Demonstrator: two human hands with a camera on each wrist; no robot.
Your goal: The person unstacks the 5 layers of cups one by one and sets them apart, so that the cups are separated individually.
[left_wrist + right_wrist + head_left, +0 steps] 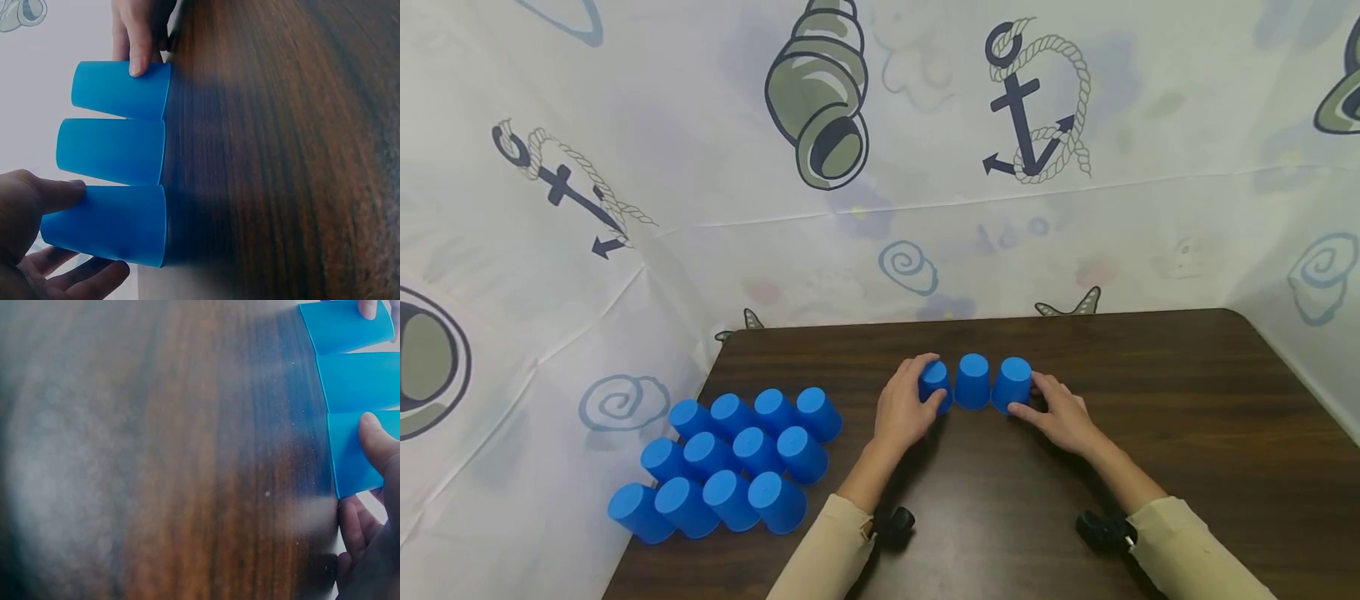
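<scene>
Three blue plastic cups stand upside down in a row, touching or nearly so, toward the back of the table. My left hand (904, 407) holds the left cup (932, 380), thumb on the near side and fingers around the outer side. The middle cup (973, 382) has no hand on it. At the other end my right hand (1066, 419) holds the right cup (1012, 381) between thumb and fingers. In the left wrist view the left cup (115, 225) has its rim on the tabletop; the right wrist view shows my right thumb pressed on the right cup (347, 456).
Several more blue cups (757, 451) stand upside down in three rows at the table's left side. The brown wooden table (1000, 517) meets a white printed cloth (820, 258) at its back and sides. A black device sits at each wrist.
</scene>
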